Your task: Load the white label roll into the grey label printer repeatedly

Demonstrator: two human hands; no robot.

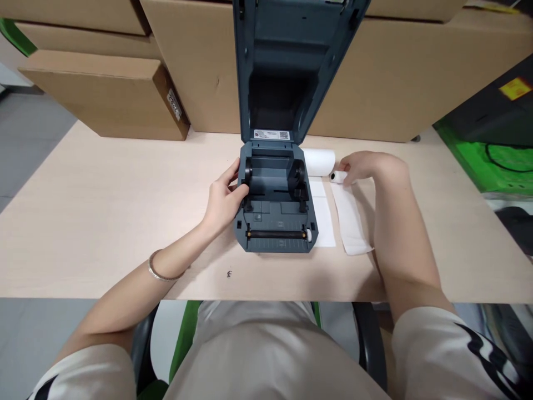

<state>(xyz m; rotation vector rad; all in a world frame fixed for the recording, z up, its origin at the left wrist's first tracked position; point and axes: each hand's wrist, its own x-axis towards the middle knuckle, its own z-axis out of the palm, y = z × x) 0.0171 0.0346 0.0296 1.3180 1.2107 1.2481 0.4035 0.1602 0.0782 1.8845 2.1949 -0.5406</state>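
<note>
A dark blue-grey label printer (270, 210) sits on the table with its lid (287, 50) raised upright and its inner bay bare. My left hand (224, 201) grips the printer's left side, thumb over the rim and fingers along the wall. To the printer's right, my right hand (365, 165) closes its fingertips on a small white paper roll (338, 176). A strip of white paper (353, 222) trails from that area toward the table's front. Beside it is a larger white paper roll (320, 162), with a white sheet (325, 225) partly hidden by the printer.
Large cardboard boxes (375, 83) line the back of the table (104, 222), and a flatter carton (100, 100) stands at the back left. A green surface with a black cable (499, 158) is at the right. A tiny dark scrap (229, 274) lies near the front edge.
</note>
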